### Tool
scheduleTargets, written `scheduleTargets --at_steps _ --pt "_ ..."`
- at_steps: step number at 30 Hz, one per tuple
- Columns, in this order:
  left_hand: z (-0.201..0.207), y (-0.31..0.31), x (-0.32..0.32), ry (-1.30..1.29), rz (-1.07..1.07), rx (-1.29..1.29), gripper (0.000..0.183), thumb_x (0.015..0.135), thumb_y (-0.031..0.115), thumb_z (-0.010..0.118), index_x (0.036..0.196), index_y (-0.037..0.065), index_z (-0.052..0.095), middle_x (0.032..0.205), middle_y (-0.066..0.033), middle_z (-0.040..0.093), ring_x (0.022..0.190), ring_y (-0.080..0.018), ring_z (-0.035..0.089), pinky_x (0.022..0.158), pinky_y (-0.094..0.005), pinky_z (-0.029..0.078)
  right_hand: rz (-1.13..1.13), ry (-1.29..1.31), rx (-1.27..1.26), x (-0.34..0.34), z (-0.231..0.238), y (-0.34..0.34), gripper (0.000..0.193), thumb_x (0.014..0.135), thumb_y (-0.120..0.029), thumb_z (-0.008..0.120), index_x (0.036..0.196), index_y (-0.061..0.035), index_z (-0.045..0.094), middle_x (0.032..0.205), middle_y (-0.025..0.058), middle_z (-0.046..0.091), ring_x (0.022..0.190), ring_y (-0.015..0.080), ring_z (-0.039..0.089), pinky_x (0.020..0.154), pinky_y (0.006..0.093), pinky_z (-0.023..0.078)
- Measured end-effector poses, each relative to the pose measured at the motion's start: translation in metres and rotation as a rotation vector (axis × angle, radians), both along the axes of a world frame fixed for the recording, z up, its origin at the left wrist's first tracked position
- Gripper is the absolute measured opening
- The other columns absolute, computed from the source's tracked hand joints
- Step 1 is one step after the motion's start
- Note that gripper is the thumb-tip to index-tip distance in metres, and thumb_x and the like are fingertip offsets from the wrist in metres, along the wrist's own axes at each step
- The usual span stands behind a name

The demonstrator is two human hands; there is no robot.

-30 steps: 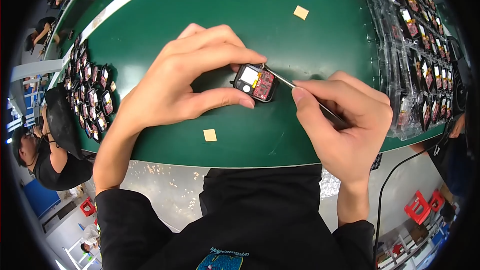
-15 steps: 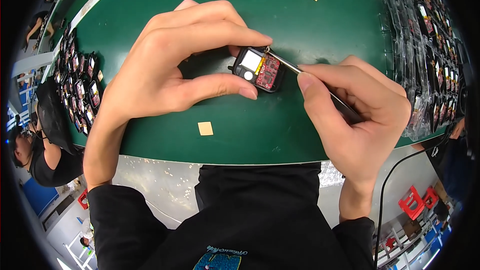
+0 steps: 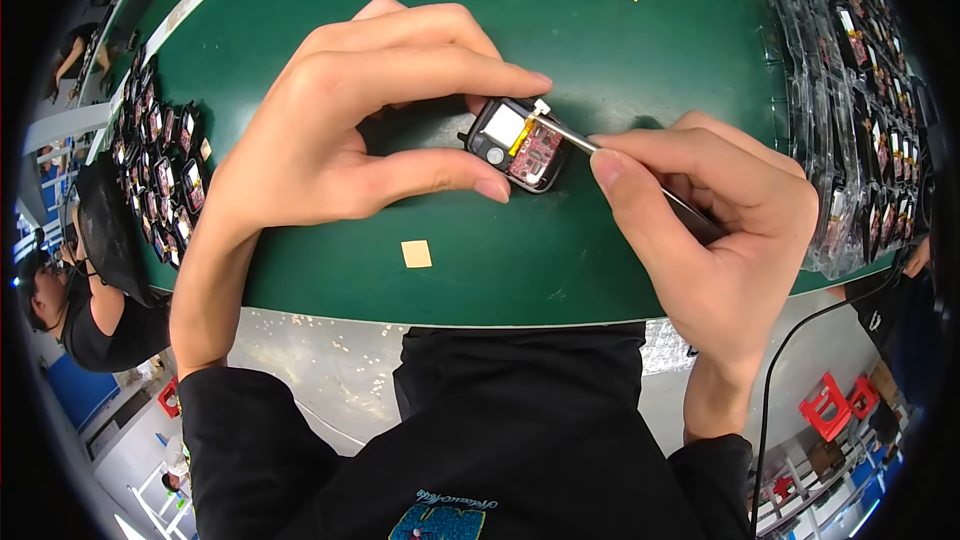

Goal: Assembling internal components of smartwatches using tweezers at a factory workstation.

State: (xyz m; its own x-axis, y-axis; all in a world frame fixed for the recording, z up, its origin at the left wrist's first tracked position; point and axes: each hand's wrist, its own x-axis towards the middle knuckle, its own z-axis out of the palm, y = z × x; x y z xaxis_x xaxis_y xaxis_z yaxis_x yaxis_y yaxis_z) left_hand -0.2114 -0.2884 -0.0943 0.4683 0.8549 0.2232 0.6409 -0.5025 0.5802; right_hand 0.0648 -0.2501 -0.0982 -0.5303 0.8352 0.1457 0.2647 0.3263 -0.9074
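Observation:
My left hand grips a small black device casing between index finger and thumb, just over the green table. The casing lies face up, showing a red circuit board, a white rectangular part, a yellow strip and a round grey piece. From the right, my right hand holds slim metal tweezers like a pen. Their tip rests at the upper edge of the board, by a small white connector. Whether the tip grips anything is too small to tell.
Many similar open casings lie heaped on the left. Stacked clear plastic trays with more of them stand on the right. Two yellow paper squares lie on the green table. A person sits at far left.
The tweezers' tip has shifted slightly down along the board, and a white connector now shows at the casing's top corner. My left hand keeps its hold.

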Motion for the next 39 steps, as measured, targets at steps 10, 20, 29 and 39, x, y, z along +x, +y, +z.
scheduleTargets --at_steps 10,20,29,39 --pt "-0.001 0.000 0.002 -0.040 0.060 -0.031 0.073 0.066 0.041 0.099 0.124 0.001 0.082 0.088 -0.0032 0.068 0.070 -0.0137 0.048 0.073 -0.0319 0.036 -0.025 0.005 0.096 0.001 -0.002 -0.002 0.012 0.089 0.009 0.082 0.100 0.0059 0.084 0.072 0.0020 0.065 0.062 0.0045 0.057 0.056 0.0209 0.036" --pt "0.000 0.002 0.000 -0.034 0.053 -0.056 0.065 0.067 0.038 0.100 0.117 0.001 0.082 0.090 -0.0036 0.071 0.070 -0.0128 0.049 0.074 -0.0308 0.036 -0.066 -0.016 0.311 -0.001 -0.008 -0.003 0.024 0.079 0.011 0.087 0.102 0.0032 0.086 0.074 0.0013 0.066 0.057 0.0033 0.048 0.053 0.0225 0.031" --pt "-0.001 0.003 -0.001 -0.070 0.028 -0.060 0.064 0.068 0.037 0.100 0.117 0.001 0.081 0.089 -0.0032 0.069 0.070 -0.0127 0.049 0.074 -0.0304 0.036 -0.039 -0.011 0.401 -0.006 -0.013 -0.002 0.025 0.079 0.012 0.088 0.102 0.0030 0.086 0.075 0.0017 0.066 0.057 0.0032 0.049 0.053 0.0219 0.032" --pt "0.002 0.009 -0.014 -0.110 -0.051 -0.201 0.064 0.074 0.042 0.098 0.120 0.000 0.083 0.100 -0.0067 0.077 0.075 -0.0141 0.053 0.069 -0.0298 0.038 0.026 -0.011 0.121 0.002 -0.005 0.001 0.019 0.085 0.012 0.083 0.102 0.0051 0.085 0.073 0.0036 0.067 0.061 0.0065 0.059 0.056 0.0222 0.040"
